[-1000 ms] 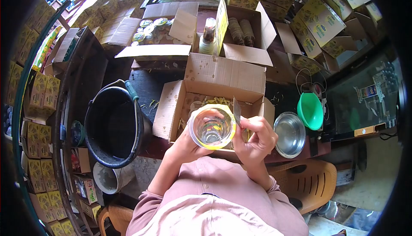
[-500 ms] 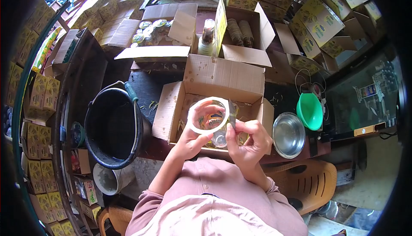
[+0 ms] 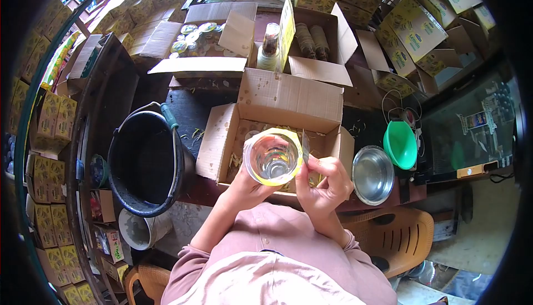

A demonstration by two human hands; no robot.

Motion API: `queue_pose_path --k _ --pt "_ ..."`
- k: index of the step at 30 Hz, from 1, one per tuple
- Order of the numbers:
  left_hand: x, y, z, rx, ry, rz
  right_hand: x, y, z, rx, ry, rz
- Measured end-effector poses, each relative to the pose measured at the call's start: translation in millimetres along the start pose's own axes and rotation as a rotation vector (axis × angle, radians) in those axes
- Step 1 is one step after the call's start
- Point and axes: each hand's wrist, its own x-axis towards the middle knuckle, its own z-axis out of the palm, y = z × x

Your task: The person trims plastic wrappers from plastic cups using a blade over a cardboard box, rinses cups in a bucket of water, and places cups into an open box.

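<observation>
My left hand [image 3: 245,189] is closed around a clear plastic cup [image 3: 272,166], whose mouth tips up toward me. Yellow film shows along parts of its rim, and printing is visible through its wall. Pinched between the thumb and fingers of my right hand [image 3: 326,187] is a thin, flat, dark blade [image 3: 305,143], upright against or very close to the cup's right rim. Both hands are over the near edge of an open cardboard box [image 3: 288,95], with scraps visible inside it.
Left of the box stands a black bucket [image 3: 125,166], with a paler bucket [image 3: 133,230] below. To the right are a metal bowl [image 3: 373,174] and a green bowl [image 3: 401,145]. Behind, one open carton [image 3: 200,66] contains lidded cups, another [image 3: 319,72] stacked cups.
The cup has turned so its mouth faces me more directly, and the yellow film on its rim has come into view. My right hand with the blade has barely moved.
</observation>
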Motion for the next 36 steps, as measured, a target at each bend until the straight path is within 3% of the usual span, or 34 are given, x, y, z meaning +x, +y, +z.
queue_pose_path --k 10,16,20,24,36 --pt "-1.5 -2.8 -4.3 0.046 -0.039 0.005 1.1 3.2 0.2 -0.005 -0.005 -0.009" --pt "-2.2 -2.9 -7.6 -0.073 -0.066 -0.079 0.6 2.6 2.0 0.068 -0.022 0.065" --pt "-0.6 -2.8 -3.9 -0.391 -0.005 -0.214 -0.9 -1.1 2.2 0.146 0.003 0.172" --pt "1.0 -8.1 -3.4 -0.414 0.028 -0.153 -4.9 -2.1 1.4 0.171 -0.015 0.188" --pt "2.9 -4.3 0.1 -0.181 0.027 -0.036 -6.9 -3.7 5.5 0.179 -0.004 0.144"
